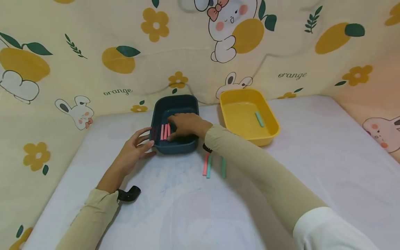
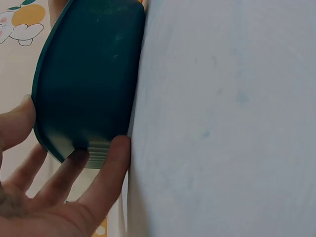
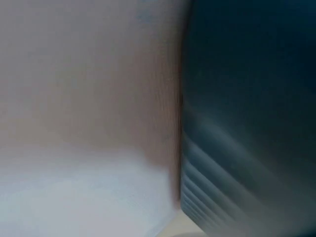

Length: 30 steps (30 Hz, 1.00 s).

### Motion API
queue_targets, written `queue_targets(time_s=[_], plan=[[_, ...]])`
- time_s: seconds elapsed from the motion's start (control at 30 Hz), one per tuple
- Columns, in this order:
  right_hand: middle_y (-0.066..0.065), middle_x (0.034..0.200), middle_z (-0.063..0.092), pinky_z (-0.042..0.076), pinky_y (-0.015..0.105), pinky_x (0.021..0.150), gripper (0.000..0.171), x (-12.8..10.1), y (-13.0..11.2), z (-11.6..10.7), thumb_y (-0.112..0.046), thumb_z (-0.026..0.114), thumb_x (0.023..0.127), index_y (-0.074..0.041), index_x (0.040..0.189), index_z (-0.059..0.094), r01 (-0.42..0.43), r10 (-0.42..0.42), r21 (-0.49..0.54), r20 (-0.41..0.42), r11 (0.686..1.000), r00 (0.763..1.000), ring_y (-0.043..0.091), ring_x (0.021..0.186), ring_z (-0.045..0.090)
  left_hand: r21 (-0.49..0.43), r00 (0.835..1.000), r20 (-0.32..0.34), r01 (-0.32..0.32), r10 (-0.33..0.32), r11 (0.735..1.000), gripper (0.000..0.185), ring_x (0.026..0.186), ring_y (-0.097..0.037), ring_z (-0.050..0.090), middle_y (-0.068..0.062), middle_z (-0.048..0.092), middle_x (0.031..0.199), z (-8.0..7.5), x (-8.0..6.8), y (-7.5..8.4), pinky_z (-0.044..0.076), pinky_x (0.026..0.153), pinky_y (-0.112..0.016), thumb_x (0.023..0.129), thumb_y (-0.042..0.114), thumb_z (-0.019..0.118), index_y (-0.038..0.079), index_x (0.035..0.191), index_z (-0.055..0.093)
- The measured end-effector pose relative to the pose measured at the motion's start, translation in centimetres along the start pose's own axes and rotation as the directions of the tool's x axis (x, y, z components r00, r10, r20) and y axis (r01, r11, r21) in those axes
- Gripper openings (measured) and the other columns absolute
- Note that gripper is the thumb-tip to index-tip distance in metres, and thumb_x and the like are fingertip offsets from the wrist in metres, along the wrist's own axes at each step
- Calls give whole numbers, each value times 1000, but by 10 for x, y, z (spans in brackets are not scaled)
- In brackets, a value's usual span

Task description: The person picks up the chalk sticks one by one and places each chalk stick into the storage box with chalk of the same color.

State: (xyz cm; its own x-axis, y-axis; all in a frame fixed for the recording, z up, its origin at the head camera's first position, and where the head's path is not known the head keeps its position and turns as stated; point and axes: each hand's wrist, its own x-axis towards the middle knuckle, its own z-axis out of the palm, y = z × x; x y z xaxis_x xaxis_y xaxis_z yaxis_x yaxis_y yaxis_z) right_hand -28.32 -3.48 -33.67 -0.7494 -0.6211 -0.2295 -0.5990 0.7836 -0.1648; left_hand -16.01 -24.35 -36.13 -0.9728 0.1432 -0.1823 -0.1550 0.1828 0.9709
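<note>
- Blue bin (image 1: pixel 175 121) sits on the desk (image 1: pixel 175 208), far side, left of the yellow bin (image 1: pixel 248 116).
- Left hand (image 1: pixel 135 147) against the blue bin's near-left corner; in the left wrist view we see straight fingers (image 2: pixel 106 173) pressing its wall, not curled round it.
- Right hand (image 1: pixel 185 125) reaches into the blue bin, fingers down beside the pink sticks (image 1: pixel 165 132); fingertips hidden, we cannot tell whether it grips one.
- Right wrist view blurred: only blue bin wall and desk readable.
- One green stick (image 1: pixel 259 119) lies in the yellow bin.
- Loose sticks (image 1: pixel 207 165) on the desk near the right forearm, partly tucked under the sleeve.
- Black strap (image 1: pixel 128 194) at the left wrist, partly hidden.
</note>
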Motion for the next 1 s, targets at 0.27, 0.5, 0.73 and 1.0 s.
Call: queue_targets(time_s=[0.27, 0.5, 0.73, 1.0], plan=[[5, 148, 51, 48, 43, 107, 86, -19, 0, -4, -68, 61, 86, -25, 155, 32, 114, -104, 67, -139, 991, 985, 20, 128, 55, 51, 1000, 26, -2, 0, 999, 62, 144, -43, 35, -20, 24, 162, -1, -1, 1, 43, 108, -56, 102, 17, 55, 19, 156, 25], [1, 133, 53, 54, 33, 92, 75, -67, 2, -19, -60, 61, 92, -26, 153, 36, 222, -177, 167, -245, 961, 953, 17, 110, 59, 52, 1000, 23, 6, -7, 999, 58, 144, -43, 35, -20, 23, 163, -1, -2, 4, 43, 108, -56, 103, 16, 54, 17, 155, 26], [-2, 131, 54, 53, 32, 90, 70, -130, 3, -17, -57, 63, 91, -27, 150, 41, 196, -87, 299, -342, 934, 936, 16, 116, 55, 54, 1000, 19, 6, -7, 999, 57, 143, -43, 36, -20, 25, 162, -4, -3, 0, 43, 108, -57, 103, 15, 54, 16, 153, 28], [-2, 129, 57, 54, 36, 94, 67, -181, 0, 5, -57, 68, 88, -25, 144, 49, 135, -41, 291, -309, 947, 950, 17, 118, 53, 67, 1000, -2, 16, -16, 998, 58, 143, -40, 38, -17, 28, 162, -4, 3, -4, 44, 108, -55, 101, 19, 57, 21, 152, 30]])
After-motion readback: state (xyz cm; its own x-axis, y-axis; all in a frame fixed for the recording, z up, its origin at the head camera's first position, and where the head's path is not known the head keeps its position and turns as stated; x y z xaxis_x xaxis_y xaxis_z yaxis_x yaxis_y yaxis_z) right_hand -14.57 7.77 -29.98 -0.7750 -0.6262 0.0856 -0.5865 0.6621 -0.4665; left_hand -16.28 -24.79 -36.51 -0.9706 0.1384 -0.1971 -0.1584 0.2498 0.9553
